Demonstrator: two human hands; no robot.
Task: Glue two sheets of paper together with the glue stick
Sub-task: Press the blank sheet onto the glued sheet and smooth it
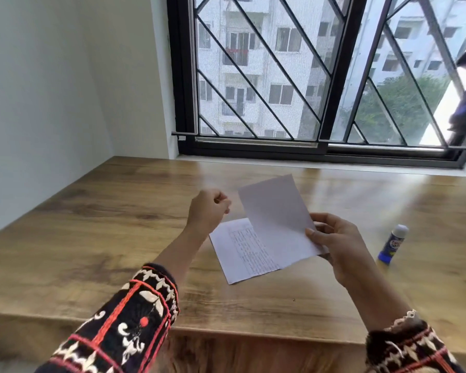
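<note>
Pinching blank sheet, right hand at lower edge, long axis tilted up-left

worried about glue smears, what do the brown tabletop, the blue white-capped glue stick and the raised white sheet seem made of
Brown tabletop: wood or wood-look laminate, smooth, semi-gloss; grain shows, with pale glare streaks.
Blue white-capped glue stick: probably hard plastic, smooth, with a printed label.
Raised white sheet: thin matte paper, no shine, pinched by the right hand.
</note>
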